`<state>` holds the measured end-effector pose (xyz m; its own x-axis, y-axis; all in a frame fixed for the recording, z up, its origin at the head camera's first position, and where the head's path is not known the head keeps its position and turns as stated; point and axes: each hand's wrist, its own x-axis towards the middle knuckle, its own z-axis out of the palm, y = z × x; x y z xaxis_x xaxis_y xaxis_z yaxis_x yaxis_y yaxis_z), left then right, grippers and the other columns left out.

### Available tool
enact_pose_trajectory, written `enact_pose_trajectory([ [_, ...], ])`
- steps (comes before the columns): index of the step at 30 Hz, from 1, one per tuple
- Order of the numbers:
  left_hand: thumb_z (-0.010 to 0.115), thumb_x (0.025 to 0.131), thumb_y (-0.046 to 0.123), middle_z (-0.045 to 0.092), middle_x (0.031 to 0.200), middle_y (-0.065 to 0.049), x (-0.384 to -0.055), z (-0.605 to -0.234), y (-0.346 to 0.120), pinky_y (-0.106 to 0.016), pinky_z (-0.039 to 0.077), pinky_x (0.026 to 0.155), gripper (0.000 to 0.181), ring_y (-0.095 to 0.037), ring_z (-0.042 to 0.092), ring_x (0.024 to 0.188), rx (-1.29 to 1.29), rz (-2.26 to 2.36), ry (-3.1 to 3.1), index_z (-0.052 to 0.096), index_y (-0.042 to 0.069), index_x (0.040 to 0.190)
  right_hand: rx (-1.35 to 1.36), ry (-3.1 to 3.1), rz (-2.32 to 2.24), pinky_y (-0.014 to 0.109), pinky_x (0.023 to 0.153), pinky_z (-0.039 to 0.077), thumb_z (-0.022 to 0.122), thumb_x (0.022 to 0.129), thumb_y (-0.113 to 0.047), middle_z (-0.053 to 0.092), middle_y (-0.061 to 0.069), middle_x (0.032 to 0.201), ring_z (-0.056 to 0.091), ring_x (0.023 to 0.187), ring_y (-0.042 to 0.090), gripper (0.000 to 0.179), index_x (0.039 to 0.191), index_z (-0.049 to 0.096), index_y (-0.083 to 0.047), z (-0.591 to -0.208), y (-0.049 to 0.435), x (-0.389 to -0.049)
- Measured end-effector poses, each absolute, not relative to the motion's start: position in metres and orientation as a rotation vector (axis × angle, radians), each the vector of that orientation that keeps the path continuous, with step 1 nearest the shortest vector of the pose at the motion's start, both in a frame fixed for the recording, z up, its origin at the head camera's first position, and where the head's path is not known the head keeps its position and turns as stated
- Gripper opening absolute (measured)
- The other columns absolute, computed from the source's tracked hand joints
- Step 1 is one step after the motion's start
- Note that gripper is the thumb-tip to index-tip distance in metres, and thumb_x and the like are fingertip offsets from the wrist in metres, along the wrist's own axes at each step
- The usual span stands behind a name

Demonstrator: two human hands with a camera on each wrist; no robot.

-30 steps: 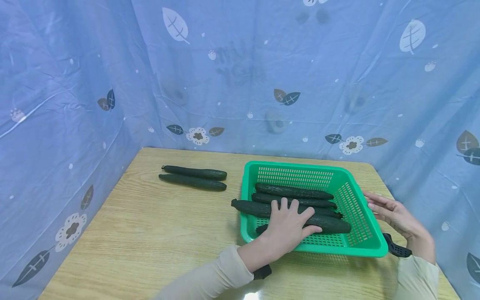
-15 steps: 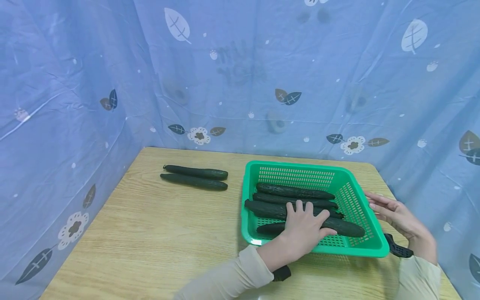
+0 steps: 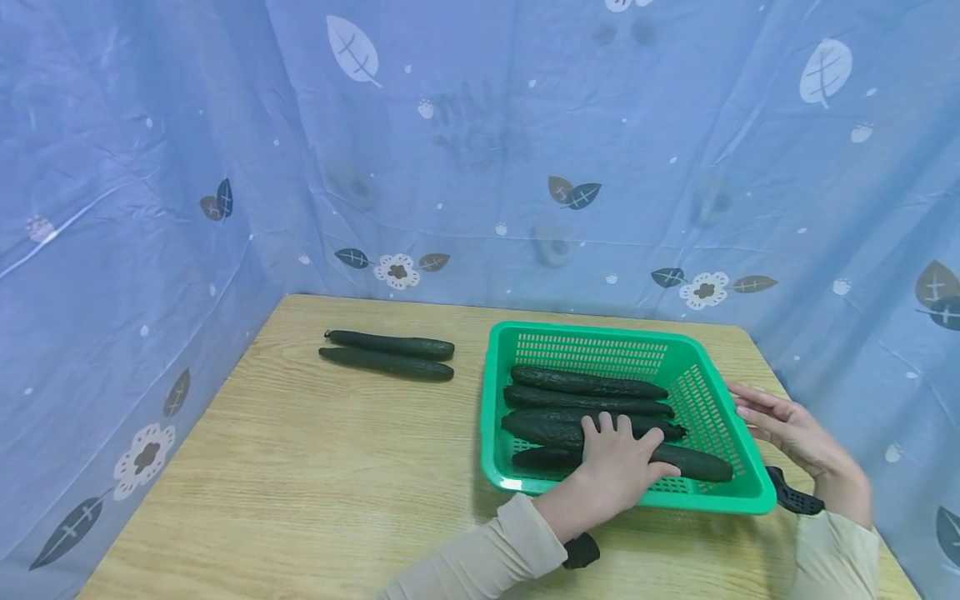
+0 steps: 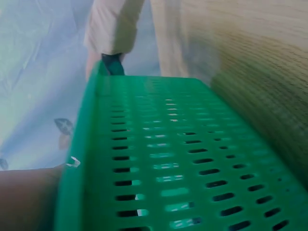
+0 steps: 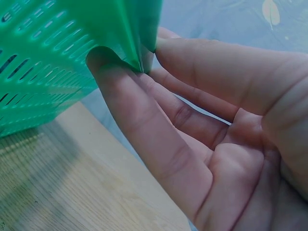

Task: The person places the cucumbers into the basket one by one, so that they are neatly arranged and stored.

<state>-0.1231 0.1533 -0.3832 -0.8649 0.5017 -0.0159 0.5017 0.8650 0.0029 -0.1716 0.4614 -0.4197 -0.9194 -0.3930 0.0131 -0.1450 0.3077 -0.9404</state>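
Inside the green plastic basket [image 3: 492, 433], my left hand [image 3: 617, 467] grips a dark green cucumber [image 3: 697, 463] from above, fingers over its far side and thumb toward me. That cucumber slants across the basket, its middle hidden under the hand. Part of another cucumber [image 3: 543, 459] shows in front of it, and more lie behind. At the basket's right side, my right hand [image 3: 795, 435] holds the rim. The right wrist view shows the thumb against the rim and fingertips under it. The left wrist view shows mostly the basket's slotted outer wall [image 4: 168, 144].
Two cucumbers [image 3: 386, 364] lie side by side on the wooden table [image 3: 322, 467], left of the basket. A blue patterned curtain [image 3: 465, 150] encloses the table at the back and sides.
My left hand has moved right and lower with the cucumber, whose left end has come from over the left rim to inside the basket. My right hand stays at the rim.
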Motion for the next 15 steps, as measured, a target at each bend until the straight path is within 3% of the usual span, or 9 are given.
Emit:
enact_pose_trajectory([
  [7,0.022,0.085,0.069,0.049,0.102,0.003,-0.13,-0.392,0.155,-0.038,0.034,0.087,0.046,-0.019,0.042,0.095,0.76,-0.018,2.954,0.039,0.047,0.122,-0.487,2.359,-1.675,0.013,0.081,0.047,0.038,0.099,-0.003,0.049,-0.026,0.126,0.051,0.108,-0.01,0.045,0.144,0.03,-0.002,-0.421,0.46,-0.171],
  [15,0.031,0.087,0.063,0.047,0.12,0.003,-0.135,-0.39,0.16,-0.043,0.031,0.1,0.043,-0.021,0.04,0.116,0.706,0.044,2.819,0.033,0.05,0.128,-0.504,2.338,-1.682,0.015,0.082,0.047,0.036,0.099,-0.002,0.049,-0.025,0.127,0.052,0.109,-0.008,0.046,0.144,0.029,-0.003,-0.422,0.46,-0.173],
])
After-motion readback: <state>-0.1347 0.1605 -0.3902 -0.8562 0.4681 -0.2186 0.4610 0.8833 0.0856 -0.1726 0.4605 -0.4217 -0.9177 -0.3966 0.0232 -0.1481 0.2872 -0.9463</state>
